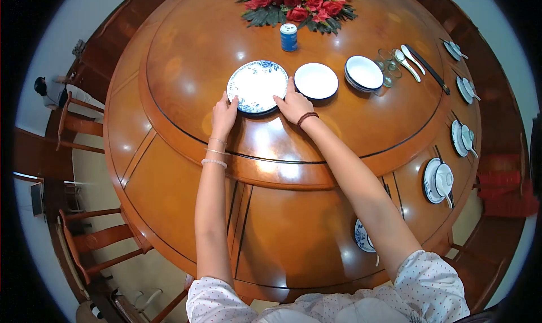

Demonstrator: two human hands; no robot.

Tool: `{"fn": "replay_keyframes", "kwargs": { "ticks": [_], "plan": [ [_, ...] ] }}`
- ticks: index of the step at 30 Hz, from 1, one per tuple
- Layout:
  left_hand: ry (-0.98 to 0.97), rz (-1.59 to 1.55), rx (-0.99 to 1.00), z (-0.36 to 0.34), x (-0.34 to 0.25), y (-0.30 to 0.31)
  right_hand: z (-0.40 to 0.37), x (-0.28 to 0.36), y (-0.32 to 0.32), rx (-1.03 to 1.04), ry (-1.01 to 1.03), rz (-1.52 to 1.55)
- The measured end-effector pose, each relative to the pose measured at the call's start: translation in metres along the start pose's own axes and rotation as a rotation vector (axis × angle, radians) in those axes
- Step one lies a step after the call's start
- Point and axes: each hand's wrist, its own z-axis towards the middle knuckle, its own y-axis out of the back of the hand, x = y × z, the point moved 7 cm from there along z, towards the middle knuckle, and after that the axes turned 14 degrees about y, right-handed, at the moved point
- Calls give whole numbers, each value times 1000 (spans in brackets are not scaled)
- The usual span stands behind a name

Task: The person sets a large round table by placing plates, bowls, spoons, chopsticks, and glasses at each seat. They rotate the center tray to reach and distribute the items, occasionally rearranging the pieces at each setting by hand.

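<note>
A stack of blue-and-white patterned plates rests on the raised round centre of the wooden table. My left hand grips its left edge, with the thumb on the rim. On the right edge my right hand holds the same stack, thumb on the rim and fingers at the side. Just right of my right hand is a white bowl or dish with a dark rim. Farther right stand stacked white bowls. The undersides of the plates and some fingertips are hidden.
A blue can stands beyond the plates, before red flowers. Glasses, white spoons and black chopsticks lie right. Place settings line the right edge. A person is at the far left, near wooden chairs.
</note>
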Motion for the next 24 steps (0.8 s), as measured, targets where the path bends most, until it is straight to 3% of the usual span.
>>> {"fn": "replay_keyframes", "kwargs": {
  "ticks": [2, 4, 5, 6, 8, 10, 11, 12, 16, 17, 20, 24],
  "plan": [
    [7, 51, -16, -9, -3, -3, -7, 3, 2, 51, -23, 1],
    [338, -42, -67, -46, -5, 3, -29, 8, 6, -50, 86, 35],
    [353, -200, -76, -73, -13, 1, -45, 7, 2, -80, 129, 162],
    [364, -196, -36, -104, -21, -11, -71, 11, 7, -71, 114, 78],
    [208, -509, 20, -185, -53, -34, -130, 8, 8, -59, 207, 294],
    [266, -547, 259, -278, -83, -65, -204, 11, 30, -51, 219, 477],
    [128, -551, 271, -319, -80, -88, -241, 7, 46, -112, 271, 409],
    [187, -347, 358, -360, -88, -96, -278, 1, 63, -78, 156, 389],
    [285, -392, 551, -476, -102, -123, -408, -46, 116, -286, -110, 47],
    [290, -388, 594, -494, -101, -133, -429, -57, 124, -231, -209, -37],
    [326, -314, 555, -510, -112, -139, -460, -71, 138, -237, -219, -109],
    [392, -279, 482, -508, -122, -153, -449, -70, 140, -67, 53, -139]
  ]
}}
